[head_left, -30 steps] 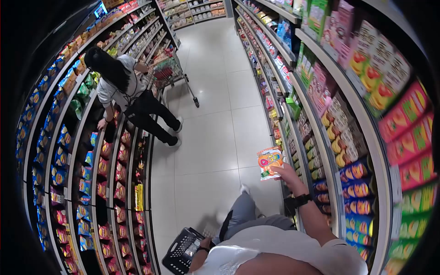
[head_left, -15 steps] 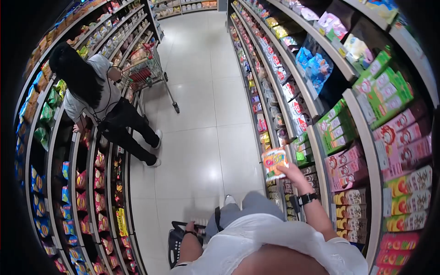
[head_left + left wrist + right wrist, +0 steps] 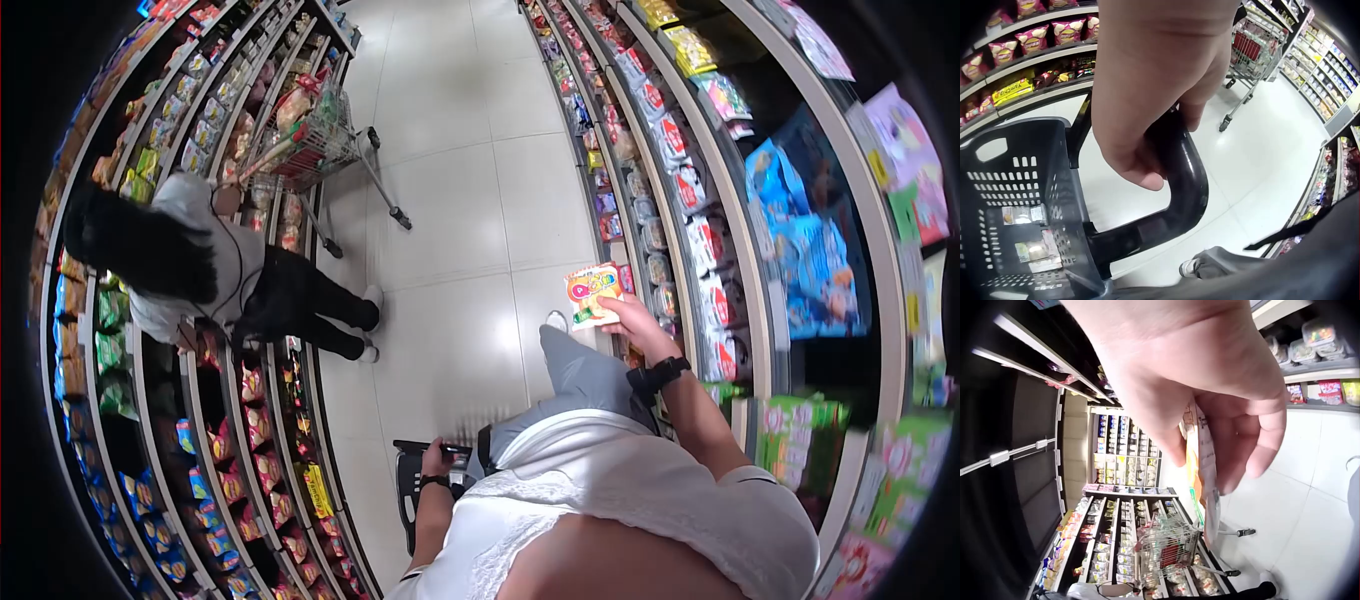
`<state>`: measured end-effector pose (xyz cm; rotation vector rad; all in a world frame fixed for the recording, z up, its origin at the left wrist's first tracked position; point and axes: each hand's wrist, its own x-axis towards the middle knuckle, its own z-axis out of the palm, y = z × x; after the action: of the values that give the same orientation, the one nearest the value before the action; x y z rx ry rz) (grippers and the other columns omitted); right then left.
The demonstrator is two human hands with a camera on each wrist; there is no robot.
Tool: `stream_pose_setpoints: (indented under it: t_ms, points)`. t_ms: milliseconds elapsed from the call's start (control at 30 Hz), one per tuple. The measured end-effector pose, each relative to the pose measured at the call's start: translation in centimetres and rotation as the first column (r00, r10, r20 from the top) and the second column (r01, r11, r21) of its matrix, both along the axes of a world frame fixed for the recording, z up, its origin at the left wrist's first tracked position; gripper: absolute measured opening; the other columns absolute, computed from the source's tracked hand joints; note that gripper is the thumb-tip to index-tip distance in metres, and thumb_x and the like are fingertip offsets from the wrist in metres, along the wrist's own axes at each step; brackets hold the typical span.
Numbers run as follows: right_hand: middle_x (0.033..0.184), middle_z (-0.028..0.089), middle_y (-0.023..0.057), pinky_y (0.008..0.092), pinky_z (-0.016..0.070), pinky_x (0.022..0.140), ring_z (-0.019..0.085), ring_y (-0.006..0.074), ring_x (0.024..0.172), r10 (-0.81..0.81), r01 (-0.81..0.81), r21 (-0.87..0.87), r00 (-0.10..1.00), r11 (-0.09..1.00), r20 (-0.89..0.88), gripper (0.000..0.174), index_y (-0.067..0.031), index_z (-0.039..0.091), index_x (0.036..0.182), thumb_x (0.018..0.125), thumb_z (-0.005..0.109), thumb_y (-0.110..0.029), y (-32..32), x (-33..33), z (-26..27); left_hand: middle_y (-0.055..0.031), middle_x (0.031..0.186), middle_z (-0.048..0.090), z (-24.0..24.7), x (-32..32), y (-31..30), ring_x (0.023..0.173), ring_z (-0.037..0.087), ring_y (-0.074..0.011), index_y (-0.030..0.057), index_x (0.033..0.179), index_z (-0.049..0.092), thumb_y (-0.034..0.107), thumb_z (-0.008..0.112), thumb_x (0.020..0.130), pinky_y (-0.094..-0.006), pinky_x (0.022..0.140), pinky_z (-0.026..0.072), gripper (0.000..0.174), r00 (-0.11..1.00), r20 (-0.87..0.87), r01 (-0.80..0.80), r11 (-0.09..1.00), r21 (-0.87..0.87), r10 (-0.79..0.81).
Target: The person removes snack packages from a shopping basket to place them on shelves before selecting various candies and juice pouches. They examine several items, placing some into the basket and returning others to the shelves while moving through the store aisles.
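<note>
My right hand (image 3: 640, 325) pinches a small orange-and-white snack packet (image 3: 590, 290) with colourful lettering, thumb across its front. In the right wrist view the packet (image 3: 1204, 469) shows edge-on between thumb and fingers. Low at my side, my left hand (image 3: 437, 460) grips the black handle (image 3: 1188, 181) of a dark grey plastic shopping basket (image 3: 1072, 206), its fingers curled round the bar. Inside the basket lie a few small packages (image 3: 1038, 250), seen through its open top; their labels are too small to read.
Snack shelves (image 3: 770, 330) run close along my right, and more shelves with chip bags (image 3: 265, 470) line the left. A person (image 3: 190, 260) in a white top and dark trousers stands at the left shelves, one hand at a shopping cart (image 3: 310, 150). Tiled floor (image 3: 450, 220) lies between.
I have moved forward along the aisle, with different goods now beside me on the right. The packet stays in my right hand and the basket in my left. The other person appears closer.
</note>
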<state>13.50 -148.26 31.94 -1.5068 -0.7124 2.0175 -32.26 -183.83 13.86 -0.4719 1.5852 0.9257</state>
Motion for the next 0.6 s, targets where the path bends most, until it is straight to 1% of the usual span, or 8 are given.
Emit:
stream_pose_setpoints:
  t_ms: [167,200,267,333,367,400,433,600]
  points:
    - [0.099,0.070,0.0048,0.0219,0.0536,0.062,0.067,0.0102,0.077,0.035,-0.032,0.030,0.993,0.999,-0.109,0.036,-0.0031,0.060,0.117,0.098,0.059,-0.034,16.1,-1.2,-0.1,-0.0096,0.086,0.065,1.4,1.9,11.4,0.072,0.062,-0.0287,0.0066,0.101,0.059,0.029,0.051,0.098,-0.0425,0.064,0.0493,0.024,0.973,0.218,0.097,0.992,-0.081,-0.078]
    - [0.095,0.070,0.0033,0.0207,0.0506,0.061,0.063,0.0082,0.071,0.037,-0.035,0.028,0.995,0.999,-0.092,0.039,-0.0029,0.060,0.116,0.099,0.056,-0.038,18.7,-1.4,-0.8,-0.0089,0.083,0.065,0.6,2.7,13.3,0.074,0.062,-0.0271,0.0068,0.095,0.063,0.031,0.053,0.097,-0.0411,0.070,0.0493,0.026,0.995,0.049,0.092,0.995,-0.044,-0.089]
    - [0.092,0.069,0.0022,0.0217,0.0505,0.061,0.061,0.0072,0.069,0.072,-0.069,0.048,0.995,0.996,-0.071,0.036,-0.0047,0.062,0.114,0.100,0.055,-0.037,23.1,-1.6,-2.1,-0.0088,0.086,0.068,1.6,4.1,17.3,0.078,0.064,-0.0242,0.0047,0.092,0.067,0.031,0.056,0.095,-0.0372,0.072,0.0501,0.029,0.978,-0.005,0.204,0.958,-0.200,-0.209]
    - [0.089,0.067,-0.0004,0.0230,0.0484,0.060,0.059,0.0063,0.070,0.077,-0.076,0.014,0.997,0.997,-0.016,0.032,-0.0076,0.063,0.114,0.100,0.057,-0.036,27.5,-2.6,-1.4,-0.0096,0.096,0.072,4.5,5.6,22.4,0.085,0.067,-0.0215,0.0020,0.100,0.071,0.031,0.057,0.094,-0.0344,0.074,0.0507,0.033,0.961,-0.017,0.277,0.960,-0.031,-0.278]
    - [0.088,0.066,-0.0010,0.0229,0.0471,0.059,0.059,0.0066,0.070,0.063,-0.065,0.055,0.997,0.996,0.037,0.031,-0.0074,0.062,0.113,0.098,0.059,-0.034,29.2,-2.6,-1.3,-0.0095,0.098,0.071,2.5,5.3,23.8,0.087,0.067,-0.0213,0.0015,0.098,0.071,0.030,0.055,0.094,-0.0327,0.078,0.0513,0.033,0.876,-0.150,0.445,0.888,-0.119,-0.459]
    - [0.087,0.065,-0.0017,0.0228,0.0458,0.058,0.059,0.0070,0.071,0.047,-0.056,0.095,0.995,0.994,0.091,0.030,-0.0073,0.061,0.113,0.097,0.062,-0.033,30.9,-2.5,-1.3,-0.0098,0.099,0.071,4.6,6.0,26.7,0.087,0.067,-0.0209,0.0010,0.101,0.071,0.031,0.056,0.094,-0.0319,0.077,0.0512,0.034,0.788,-0.236,0.552,0.822,-0.136,-0.568]
    - [0.087,0.064,-0.0012,0.0229,0.0458,0.058,0.059,0.0080,0.071,0.020,-0.018,-0.050,0.998,0.999,0.053,0.029,-0.0068,0.061,0.113,0.096,0.063,-0.030,33.2,-2.5,-3.5,-0.0100,0.100,0.071,6.9,6.9,29.7,0.086,0.067,-0.0205,0.0006,0.104,0.071,0.032,0.057,0.094,-0.0311,0.077,0.0510,0.035,0.679,-0.321,0.643,0.746,-0.174,-0.660]
    - [0.099,0.068,0.0042,0.0266,0.0513,0.059,0.066,0.0142,0.083,-0.047,0.052,-0.074,0.997,0.996,0.064,0.034,-0.0076,0.058,0.117,0.094,0.065,-0.031,43.5,-0.1,-12.2,-0.0114,0.103,0.070,-2.4,4.1,39.2,0.092,0.066,-0.0221,0.0005,0.109,0.069,0.034,0.056,0.094,-0.0329,0.082,0.0497,0.039,0.669,-0.317,0.625,0.739,-0.250,-0.673]
